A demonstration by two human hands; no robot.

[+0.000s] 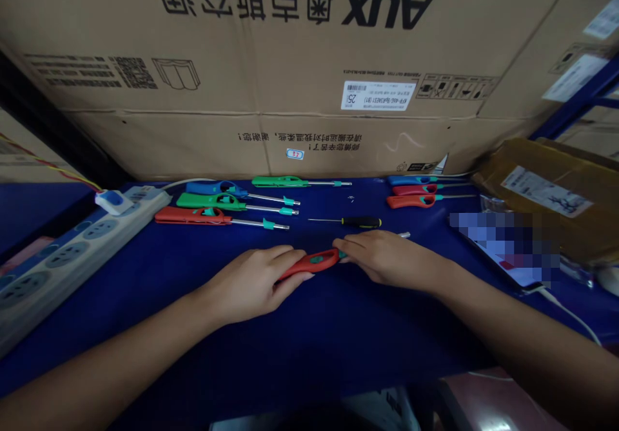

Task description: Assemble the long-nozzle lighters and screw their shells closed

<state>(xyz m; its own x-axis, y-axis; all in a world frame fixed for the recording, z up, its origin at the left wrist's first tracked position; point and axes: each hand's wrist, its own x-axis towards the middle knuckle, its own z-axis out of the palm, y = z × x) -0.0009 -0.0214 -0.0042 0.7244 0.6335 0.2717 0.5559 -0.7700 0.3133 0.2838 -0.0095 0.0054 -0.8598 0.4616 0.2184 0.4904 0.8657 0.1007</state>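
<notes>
A red gas lighter (315, 261) with a green trigger is held between both hands, above the blue tabletop. My left hand (251, 280) is wrapped round its handle. At the other end my right hand (380, 257) pinches the lighter where handle meets barrel; the metal tip pokes out beyond that hand. Just past them lies a black and yellow screwdriver (362, 222), blade to the left. Left of it rest a red lighter (193, 215), a green lighter (211, 201) and a blue lighter (216, 189). Another green lighter (279, 181) lies further back.
At the back right lie a blue handle (411, 180) and two red ones, the nearer red handle (411, 201) in front. A white power strip (82, 250) runs along the left. A phone (503, 250) and brown package (546, 192) sit right. A large cardboard box (290, 63) walls the back.
</notes>
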